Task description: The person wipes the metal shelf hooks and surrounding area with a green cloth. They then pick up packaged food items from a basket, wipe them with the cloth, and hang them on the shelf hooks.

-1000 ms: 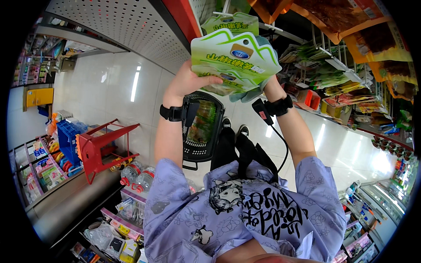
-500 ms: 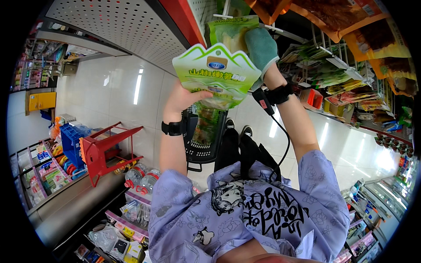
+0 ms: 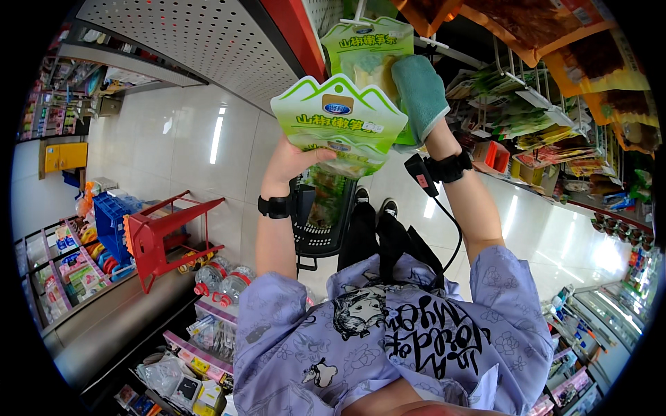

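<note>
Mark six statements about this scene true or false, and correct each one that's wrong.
1. The left hand holds green-and-white packets. True.
2. A teal cloth covers most of the right hand. True.
3. The stool is green. False: the stool is red.
4. The black basket is empty. False: green packaging shows inside the basket.
5. The blue crate appears just left of the stool in the picture. True.
6. The wrist bands are white. False: the wrist bands are black.
</note>
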Demonstrator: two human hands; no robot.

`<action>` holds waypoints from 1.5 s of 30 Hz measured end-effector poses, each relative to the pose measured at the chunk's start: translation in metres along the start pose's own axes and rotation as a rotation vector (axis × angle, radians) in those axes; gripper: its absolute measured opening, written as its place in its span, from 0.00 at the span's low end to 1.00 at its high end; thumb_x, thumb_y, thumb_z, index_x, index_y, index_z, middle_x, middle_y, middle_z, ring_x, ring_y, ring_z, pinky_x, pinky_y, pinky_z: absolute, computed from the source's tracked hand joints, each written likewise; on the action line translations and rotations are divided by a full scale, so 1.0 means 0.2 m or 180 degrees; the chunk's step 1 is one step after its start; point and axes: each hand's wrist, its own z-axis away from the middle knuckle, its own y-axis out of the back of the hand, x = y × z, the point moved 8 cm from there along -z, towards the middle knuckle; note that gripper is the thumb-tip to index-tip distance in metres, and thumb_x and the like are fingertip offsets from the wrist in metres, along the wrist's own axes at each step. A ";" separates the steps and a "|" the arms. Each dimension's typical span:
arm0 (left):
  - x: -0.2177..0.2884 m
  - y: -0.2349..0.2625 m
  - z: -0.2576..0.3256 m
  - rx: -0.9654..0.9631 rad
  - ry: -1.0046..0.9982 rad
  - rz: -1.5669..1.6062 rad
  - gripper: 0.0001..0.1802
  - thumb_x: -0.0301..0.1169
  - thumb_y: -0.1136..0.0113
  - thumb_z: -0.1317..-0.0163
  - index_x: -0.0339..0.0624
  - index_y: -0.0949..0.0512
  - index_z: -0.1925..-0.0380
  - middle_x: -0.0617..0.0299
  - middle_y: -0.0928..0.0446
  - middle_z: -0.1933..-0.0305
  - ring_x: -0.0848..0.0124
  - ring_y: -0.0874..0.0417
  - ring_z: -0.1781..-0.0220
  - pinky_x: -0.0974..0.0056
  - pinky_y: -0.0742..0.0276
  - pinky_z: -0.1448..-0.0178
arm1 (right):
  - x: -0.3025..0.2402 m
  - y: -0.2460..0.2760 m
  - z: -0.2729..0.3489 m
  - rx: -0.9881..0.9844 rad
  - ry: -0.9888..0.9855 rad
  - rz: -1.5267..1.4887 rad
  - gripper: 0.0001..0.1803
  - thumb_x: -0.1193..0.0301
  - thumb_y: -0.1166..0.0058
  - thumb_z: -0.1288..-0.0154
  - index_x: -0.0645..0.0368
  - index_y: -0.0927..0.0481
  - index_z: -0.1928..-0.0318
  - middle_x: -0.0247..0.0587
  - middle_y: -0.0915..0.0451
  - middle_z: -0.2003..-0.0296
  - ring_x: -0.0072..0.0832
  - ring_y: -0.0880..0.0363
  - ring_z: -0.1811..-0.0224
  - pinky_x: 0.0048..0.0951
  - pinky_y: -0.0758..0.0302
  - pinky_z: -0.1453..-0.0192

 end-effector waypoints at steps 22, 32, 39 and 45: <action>-0.01 -0.06 0.04 0.0064 -0.0065 0.0241 0.27 0.19 0.32 0.58 0.36 0.29 0.54 0.60 0.24 0.56 0.73 0.24 0.55 0.67 0.27 0.51 | -0.03 0.02 0.00 -0.0133 0.0221 -0.0103 0.06 0.78 0.46 0.58 0.61 0.21 0.74 0.47 0.23 0.72 0.41 0.23 0.66 0.35 0.24 0.66; 0.00 -0.06 0.04 0.0008 -0.0243 0.0090 0.26 0.22 0.31 0.57 0.36 0.28 0.55 0.61 0.24 0.56 0.73 0.24 0.55 0.67 0.28 0.52 | 0.03 -0.08 -0.09 0.0166 0.0187 0.0064 0.05 0.77 0.47 0.57 0.60 0.21 0.74 0.45 0.21 0.73 0.41 0.22 0.68 0.35 0.24 0.67; -0.01 -0.05 0.07 0.0186 -0.0108 0.0178 0.27 0.23 0.31 0.57 0.36 0.29 0.54 0.61 0.24 0.55 0.73 0.25 0.54 0.67 0.29 0.51 | 0.12 -0.21 -0.23 0.0288 -0.0151 0.0674 0.04 0.78 0.49 0.53 0.61 0.23 0.73 0.47 0.23 0.73 0.38 0.21 0.72 0.33 0.24 0.71; -0.05 -0.03 0.09 0.0397 -0.0156 0.0382 0.29 0.24 0.33 0.54 0.36 0.32 0.51 0.61 0.27 0.52 0.71 0.26 0.51 0.66 0.31 0.48 | 0.18 -0.37 -0.23 -0.0565 -0.0433 0.0035 0.24 0.64 0.39 0.61 0.59 0.26 0.60 0.51 0.26 0.61 0.39 0.26 0.56 0.34 0.27 0.55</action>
